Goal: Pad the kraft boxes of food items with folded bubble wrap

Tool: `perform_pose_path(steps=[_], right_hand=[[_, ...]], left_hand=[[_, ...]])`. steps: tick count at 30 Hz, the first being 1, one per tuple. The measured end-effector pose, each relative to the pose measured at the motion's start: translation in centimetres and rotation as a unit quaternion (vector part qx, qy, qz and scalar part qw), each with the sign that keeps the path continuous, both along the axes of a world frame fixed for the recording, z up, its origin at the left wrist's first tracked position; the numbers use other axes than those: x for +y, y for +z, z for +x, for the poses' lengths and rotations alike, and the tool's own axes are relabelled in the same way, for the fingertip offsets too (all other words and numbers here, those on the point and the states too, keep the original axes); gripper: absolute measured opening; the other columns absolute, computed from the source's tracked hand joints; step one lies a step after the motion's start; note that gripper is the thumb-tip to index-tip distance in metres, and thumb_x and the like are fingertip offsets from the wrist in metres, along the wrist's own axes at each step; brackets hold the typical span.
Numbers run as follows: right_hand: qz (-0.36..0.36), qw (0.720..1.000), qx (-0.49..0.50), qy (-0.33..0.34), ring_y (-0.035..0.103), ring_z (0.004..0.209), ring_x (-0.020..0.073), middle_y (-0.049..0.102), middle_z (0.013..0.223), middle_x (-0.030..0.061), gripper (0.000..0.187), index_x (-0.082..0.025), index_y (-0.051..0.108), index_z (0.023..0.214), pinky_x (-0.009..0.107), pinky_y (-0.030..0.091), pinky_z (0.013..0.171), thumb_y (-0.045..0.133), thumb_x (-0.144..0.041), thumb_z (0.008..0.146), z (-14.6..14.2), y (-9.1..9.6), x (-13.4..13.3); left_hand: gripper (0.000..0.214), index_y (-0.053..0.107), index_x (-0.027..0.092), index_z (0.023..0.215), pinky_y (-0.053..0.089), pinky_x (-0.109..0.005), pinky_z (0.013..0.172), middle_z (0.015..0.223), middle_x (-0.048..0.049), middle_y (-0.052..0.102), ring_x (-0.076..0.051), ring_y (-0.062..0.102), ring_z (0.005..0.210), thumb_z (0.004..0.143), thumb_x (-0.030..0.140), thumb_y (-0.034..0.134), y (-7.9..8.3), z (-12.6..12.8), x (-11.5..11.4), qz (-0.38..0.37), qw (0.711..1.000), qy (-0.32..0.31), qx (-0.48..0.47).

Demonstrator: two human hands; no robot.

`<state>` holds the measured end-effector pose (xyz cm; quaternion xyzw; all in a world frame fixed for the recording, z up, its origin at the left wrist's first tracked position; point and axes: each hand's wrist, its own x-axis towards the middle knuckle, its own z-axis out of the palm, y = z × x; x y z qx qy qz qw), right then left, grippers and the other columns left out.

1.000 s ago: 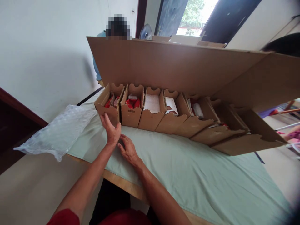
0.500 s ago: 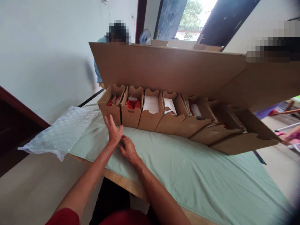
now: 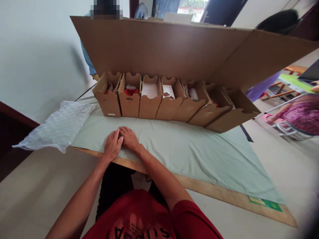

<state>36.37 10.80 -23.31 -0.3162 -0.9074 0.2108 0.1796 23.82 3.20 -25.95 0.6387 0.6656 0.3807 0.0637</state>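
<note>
My left hand rests on the green cloth near the table's front edge, its fingers pointing forward and nothing held. Beside it lies my right hand, also without an object; the fingertips of the two hands meet. Beyond them stands a row of several open cardboard bins. Red packets show in some bins, and a white piece with a cut-out sits in another.
A large cardboard panel leans up behind the bins. Bubble wrap hangs over the table's left edge. Behind the panel is a person in a blue sleeve. At right, another person in patterned pink clothing is partly visible.
Both hands have come back from the leftmost bin toward the table edge and down onto the cloth. My left hand was raised with spread fingers before. The view has tilted downward.
</note>
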Motion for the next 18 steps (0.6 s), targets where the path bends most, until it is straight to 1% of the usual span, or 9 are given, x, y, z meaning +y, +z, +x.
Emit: perform_pose_path(steps=[3,8,11,14,16,18], right_hand=[[0.05,0.997,-0.046,-0.019,0.039,0.148,0.0294,0.05,0.156,0.0172,0.048,-0.011,0.05,0.149,0.049,0.031,0.12,0.044,-0.022,0.102,0.6,0.4,-2.2],[0.071,0.994,-0.072,-0.048,0.039,0.147,0.0315,0.049,0.156,0.0192,0.049,-0.007,0.049,0.149,0.049,0.029,0.121,0.041,-0.025,0.104,1.7,0.5,-5.9],[0.083,0.993,-0.061,-0.053,0.041,0.145,0.0311,0.05,0.155,0.0177,0.05,-0.01,0.046,0.151,0.049,0.031,0.12,0.043,-0.03,0.105,2.2,0.3,-7.0],[0.083,0.993,-0.056,-0.058,0.043,0.144,0.0297,0.052,0.154,0.0157,0.047,-0.015,0.051,0.147,0.049,0.033,0.118,0.051,-0.033,0.103,2.5,0.1,-7.1],[0.085,0.993,-0.058,-0.058,0.043,0.144,0.0292,0.052,0.153,0.015,0.044,-0.017,0.054,0.142,0.049,0.034,0.118,0.055,-0.033,0.101,2.6,0.1,-7.0],[0.089,0.993,-0.059,-0.055,0.042,0.144,0.029,0.051,0.153,0.015,0.043,-0.017,0.056,0.14,0.049,0.034,0.118,0.056,-0.033,0.101,2.7,0.0,-6.8]], left_hand=[[0.058,0.055,0.013,0.14,0.036,-0.054,0.118,0.14,-0.0204,0.063,-0.032,0.055,0.134,0.098,0.049,0.038,0.3,0.0,-0.1,-0.006,1.0,0.004,0.0],[0.054,0.061,0.013,0.132,0.036,-0.054,0.119,0.136,-0.0205,0.065,-0.033,0.056,0.134,0.094,0.046,0.041,0.5,0.3,-0.2,-0.012,0.999,0.019,-0.034],[0.052,0.063,0.011,0.127,0.037,-0.055,0.118,0.132,-0.0218,0.067,-0.035,0.058,0.131,0.091,0.043,0.043,0.6,0.2,0.1,-0.013,0.998,0.032,-0.048],[0.053,0.06,0.014,0.131,0.048,-0.052,0.11,0.127,-0.0189,0.069,-0.033,0.065,0.12,0.085,0.039,0.054,1.2,-0.8,1.8,-0.018,0.996,0.054,-0.073],[0.063,0.052,0.015,0.14,0.054,-0.048,0.102,0.131,-0.0179,0.067,-0.03,0.069,0.112,0.081,0.035,0.06,2.3,-2.1,3.9,-0.015,0.992,0.077,-0.096],[0.074,0.042,0.015,0.148,0.056,-0.046,0.099,0.137,-0.0198,0.061,-0.029,0.07,0.109,0.079,0.03,0.063,3.8,-3.5,6.4,-0.002,0.988,0.1,-0.118]])
